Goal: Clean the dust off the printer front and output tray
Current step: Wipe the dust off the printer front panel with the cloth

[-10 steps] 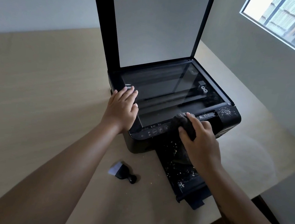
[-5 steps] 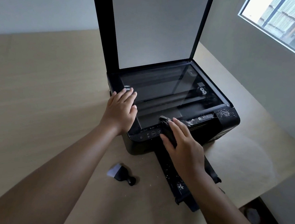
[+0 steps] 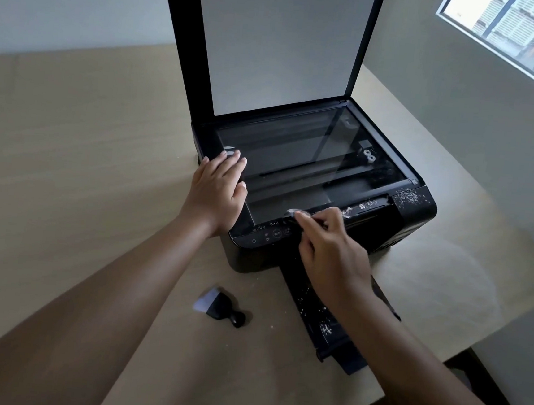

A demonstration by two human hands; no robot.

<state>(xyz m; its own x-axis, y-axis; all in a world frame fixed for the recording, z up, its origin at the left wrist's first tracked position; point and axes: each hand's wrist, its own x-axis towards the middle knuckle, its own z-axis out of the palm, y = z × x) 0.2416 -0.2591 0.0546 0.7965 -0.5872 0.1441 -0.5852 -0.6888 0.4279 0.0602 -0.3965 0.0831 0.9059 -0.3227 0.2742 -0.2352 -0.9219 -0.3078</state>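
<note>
Tabletop, frame left: tan, carries everything.
Left hand, centre-left: flat, fingers straight, pressing on the printer at its left top edge, as a brace.
Small brush, lower centre: lies apart from both hands.
Printer, centre: rigid plastic and, I judge, light enough to slide. Scanner lid stands upright with the glass exposed. Glass is fragile, so hold by the frame.
Right hand, centre-right: fingers curled on a dark cloth at the front lip. Cloth is soft and largely hidden.
Output tray, lower centre-right: thin, pulled out, likely flexes under pressure. Holds white specks; no paper seen.
Right front corner: more specks.
</note>
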